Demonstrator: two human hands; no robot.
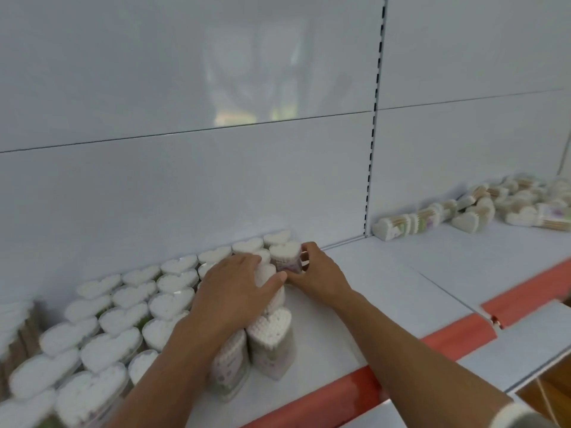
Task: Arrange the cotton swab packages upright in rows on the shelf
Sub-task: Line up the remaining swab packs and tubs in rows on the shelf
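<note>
Several heart-shaped cotton swab packages (123, 316) stand upright in rows on the left part of the white shelf (386, 291). My left hand (238, 285) lies flat over the tops of packages in the right-hand rows, thumb against one package (267, 274). My right hand (318, 270) grips an upright package (285, 256) near the back panel, fingers curled round its right side. One more upright package (270, 341) stands at the front of that row.
A loose heap of swab packages (482, 208) lies on its sides on the neighbouring shelf section at the right. A slotted upright (374, 118) divides the back panels. A red price strip (457, 335) runs along the shelf's front edge.
</note>
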